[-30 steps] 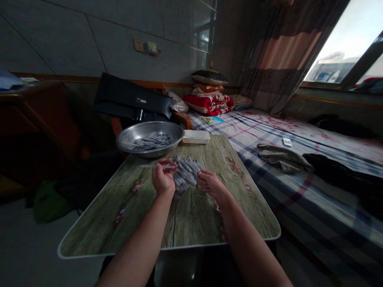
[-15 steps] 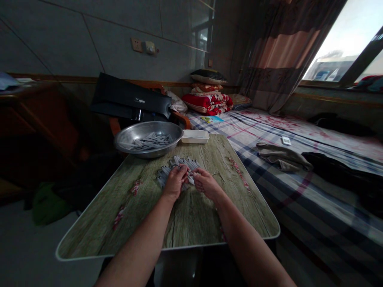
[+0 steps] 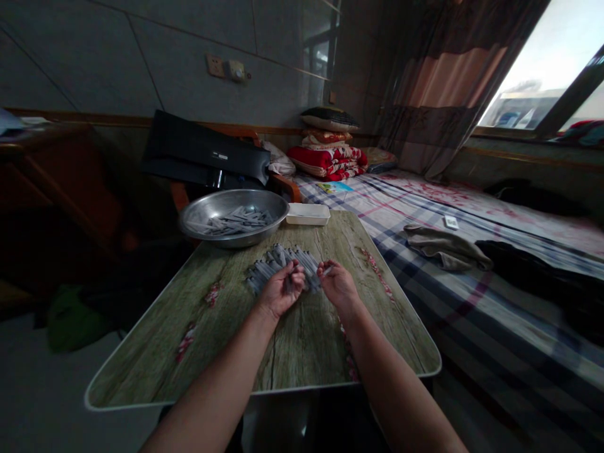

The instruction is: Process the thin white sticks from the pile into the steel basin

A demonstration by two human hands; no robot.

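Note:
A heap of thin grey sticks (image 3: 278,263) lies in the middle of a small wood-patterned table (image 3: 302,340). My left hand (image 3: 281,292) sits at the near edge of the heap with its fingers curled round a few grey sticks. My right hand (image 3: 336,283) is just right of the heap, its fingers pinched on a small pale piece that I cannot make out clearly. A metal bowl (image 3: 233,216) at the table's far left corner holds more of the grey sticks.
A white shallow tray (image 3: 308,214) lies beside the bowl at the table's far edge. A bed with a checked sheet (image 3: 425,277) runs along the right, with folded blankets (image 3: 329,160) and a cloth (image 3: 443,248) on it. A dark chair (image 3: 202,157) stands behind the bowl.
One second ago my left hand held a single stick up toward the bowl; it has come back down onto the heap. My right hand has lifted slightly, pinching a small piece.

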